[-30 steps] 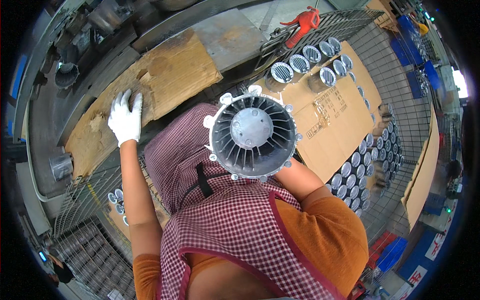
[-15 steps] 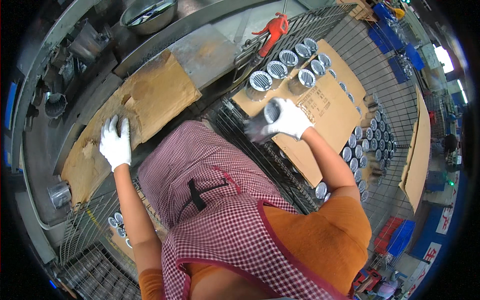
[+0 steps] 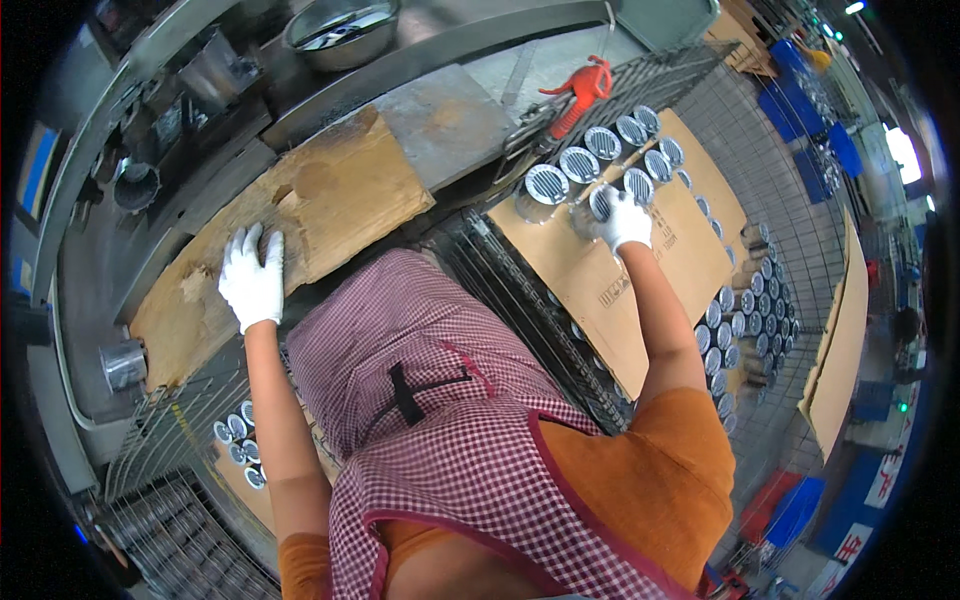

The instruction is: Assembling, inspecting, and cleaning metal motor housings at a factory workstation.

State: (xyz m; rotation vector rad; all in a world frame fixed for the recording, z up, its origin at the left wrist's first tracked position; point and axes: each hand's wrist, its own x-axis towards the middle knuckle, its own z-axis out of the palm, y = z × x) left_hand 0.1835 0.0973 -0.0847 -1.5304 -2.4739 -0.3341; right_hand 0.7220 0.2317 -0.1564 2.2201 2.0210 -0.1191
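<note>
My right hand (image 3: 628,222), in a white glove, is closed around a finned metal cylinder (image 3: 600,200). This part stands on a cardboard sheet (image 3: 625,290) on the right, close to similar upright cylinders (image 3: 547,184) with shiny rims and striped end faces. Its lower side is partly hidden by my fingers. My left hand (image 3: 252,280), also gloved in white, rests with outstretched fingers on a stained, torn cardboard piece (image 3: 350,190) on the metal bench. Nothing is in that hand.
A red air gun (image 3: 580,95) hangs beside the wire cage (image 3: 690,80) around the cylinders. More cylinders (image 3: 765,300) stand lower at the right. A metal bowl (image 3: 345,40) sits behind the bench, and a loose cylinder (image 3: 123,365) is at its left end.
My right hand has moved away from my body with the cylinder, bringing it from the cardboard's near edge to the standing group. My left hand stays on the bench cardboard.
</note>
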